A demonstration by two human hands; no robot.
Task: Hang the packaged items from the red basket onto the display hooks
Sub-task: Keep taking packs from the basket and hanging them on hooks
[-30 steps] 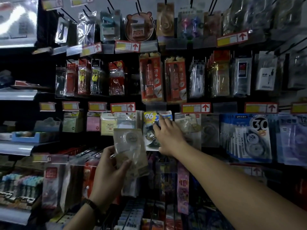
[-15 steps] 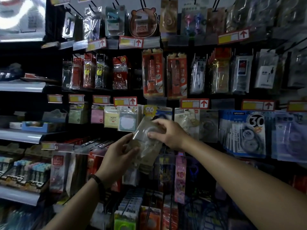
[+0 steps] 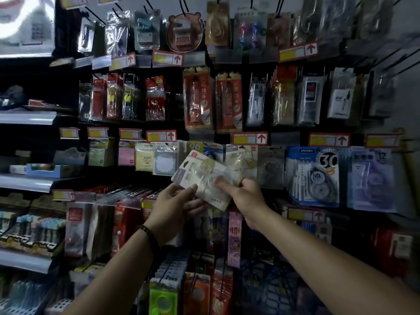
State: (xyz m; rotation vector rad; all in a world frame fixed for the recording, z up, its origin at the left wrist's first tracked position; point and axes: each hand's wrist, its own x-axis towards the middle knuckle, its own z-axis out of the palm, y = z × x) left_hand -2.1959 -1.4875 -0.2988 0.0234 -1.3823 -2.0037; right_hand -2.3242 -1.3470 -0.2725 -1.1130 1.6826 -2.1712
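A stack of clear-fronted cream packaged items (image 3: 204, 178) sits tilted between both hands in front of the display wall. My left hand (image 3: 177, 203) holds its lower left side, thumb on the front. My right hand (image 3: 245, 196) grips the right side, fingers curled behind and thumb on the front. Matching cream packages (image 3: 241, 160) hang on a display hook just behind, below a red arrow price tag (image 3: 250, 139). The red basket is out of view.
The pegboard wall is packed with hanging stationery: orange 2B pencil packs (image 3: 197, 98), blue correction-tape cards (image 3: 316, 176), sticky notes (image 3: 145, 159). Grey shelves (image 3: 27, 183) run along the left. More hanging packs (image 3: 234, 239) crowd the space below my hands.
My right hand came off the hanging packs and took hold of the stack in my left hand. The stack has tilted and moved up and right, closer to the hooks.
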